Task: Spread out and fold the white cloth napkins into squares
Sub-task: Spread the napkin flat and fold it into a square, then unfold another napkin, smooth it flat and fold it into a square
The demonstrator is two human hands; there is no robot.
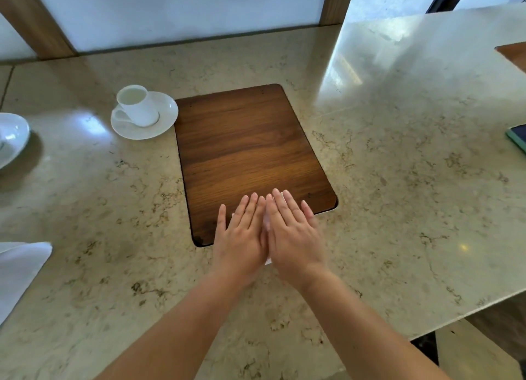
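Your left hand (pixel 242 231) and right hand (pixel 293 231) lie flat side by side, fingers straight, pressing down on a small folded white napkin (pixel 267 223) at the near edge of the wooden board (pixel 244 146) set into the stone table (pixel 398 180). Only slivers of the napkin show between and beside your hands. Another white cloth (pixel 20 268) lies at the table's left edge, well apart.

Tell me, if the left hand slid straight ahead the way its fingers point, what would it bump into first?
Probably nothing: the left hand points up across the bare wooden board. The cup sits off to the left.
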